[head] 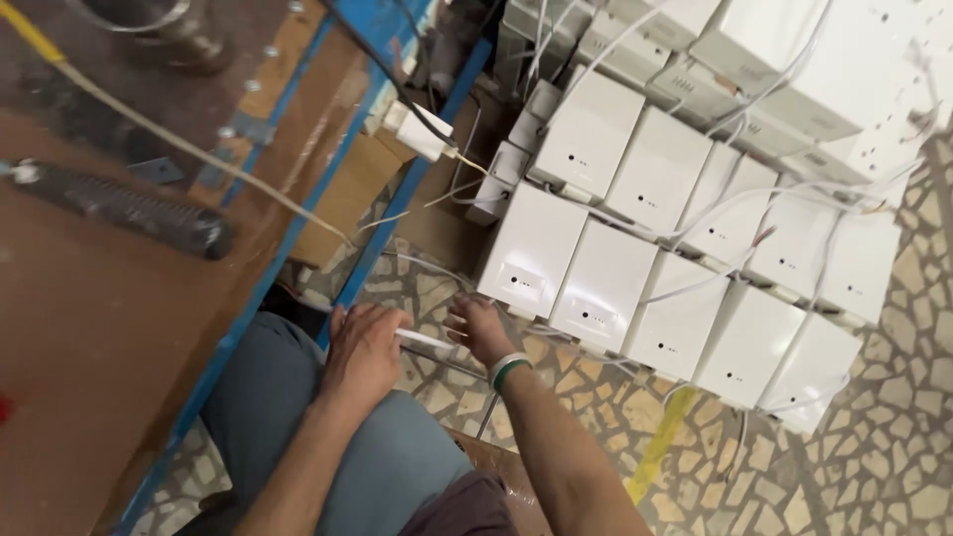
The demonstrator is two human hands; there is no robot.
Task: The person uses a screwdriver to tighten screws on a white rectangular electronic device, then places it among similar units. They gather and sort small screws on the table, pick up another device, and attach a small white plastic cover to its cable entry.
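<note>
White cable [425, 339] runs between the two hands, low over the mosaic floor [874, 467], just in front of the person's knee. Left hand [362, 349] lies curled on one end of it; right hand [478, 330], with a green and white wristband [508, 369], pinches the other end. Behind them, white boxes [606, 283] stand in rows on the floor, thin wires over them. Farther left is the brown surface [89, 328] with a black ribbed handle [124, 208].

- Boxes [695, 248] lie in rows on the floor [874, 467], just beyond the right hand [479, 330].
- Workbench [119, 298] stands left of the left hand [364, 349].
- Cable [425, 339] spans between both hands.
</note>
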